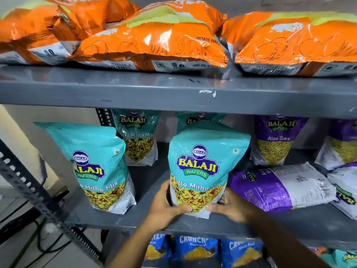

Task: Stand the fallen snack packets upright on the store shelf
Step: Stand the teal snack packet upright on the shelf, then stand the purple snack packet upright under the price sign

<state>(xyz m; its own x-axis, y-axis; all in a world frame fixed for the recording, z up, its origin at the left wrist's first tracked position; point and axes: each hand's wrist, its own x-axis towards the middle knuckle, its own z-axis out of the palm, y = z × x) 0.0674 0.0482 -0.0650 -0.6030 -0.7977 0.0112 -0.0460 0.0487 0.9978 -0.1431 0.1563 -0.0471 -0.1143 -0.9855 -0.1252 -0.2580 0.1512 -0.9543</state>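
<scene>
Both hands (197, 207) clasp upright teal packet (204, 161) base.

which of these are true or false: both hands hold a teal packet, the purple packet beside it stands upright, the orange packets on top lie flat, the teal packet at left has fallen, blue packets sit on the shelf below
1. Both hands hold a teal packet. True: the left hand and right hand grip the base of the teal packet.
2. The purple packet beside it stands upright. False: it lies on its side.
3. The orange packets on top lie flat. True.
4. The teal packet at left has fallen. False: it stands.
5. Blue packets sit on the shelf below. True.
</scene>
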